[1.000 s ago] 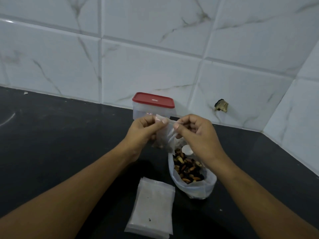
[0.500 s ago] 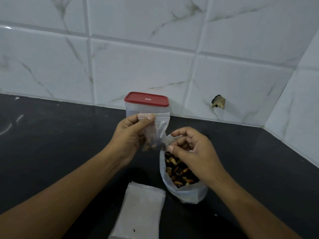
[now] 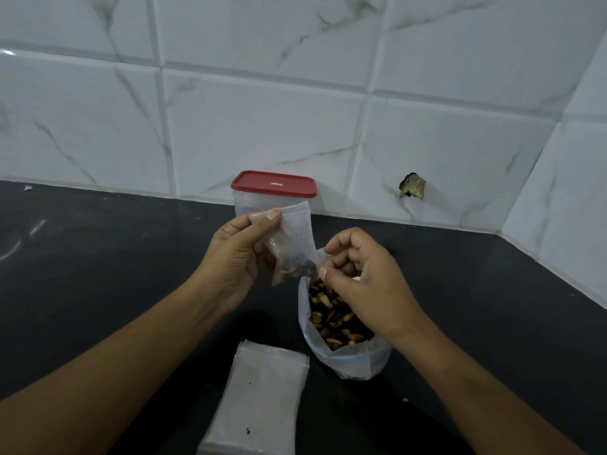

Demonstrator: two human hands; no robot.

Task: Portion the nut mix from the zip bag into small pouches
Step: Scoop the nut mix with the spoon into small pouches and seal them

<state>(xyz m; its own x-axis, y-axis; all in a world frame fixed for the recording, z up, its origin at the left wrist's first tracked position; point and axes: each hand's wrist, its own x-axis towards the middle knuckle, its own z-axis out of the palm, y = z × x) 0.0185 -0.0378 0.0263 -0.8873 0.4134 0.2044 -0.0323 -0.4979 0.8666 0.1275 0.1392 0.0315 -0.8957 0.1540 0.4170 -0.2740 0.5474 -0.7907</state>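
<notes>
Above the black counter (image 3: 98, 274), the left hand (image 3: 236, 257) holds up a small pouch (image 3: 292, 241), clear plastic with a little clump of nuts in its bottom. Thumb and curled fingers pinch it by its top left corner. Just beside it, the right hand (image 3: 364, 284) hangs over the open zip bag (image 3: 348, 359), which stands on the counter with brown and dark nut mix (image 3: 335, 316) inside. Its fingers are curled with thumb and forefinger apart; whether they hold anything I cannot tell.
</notes>
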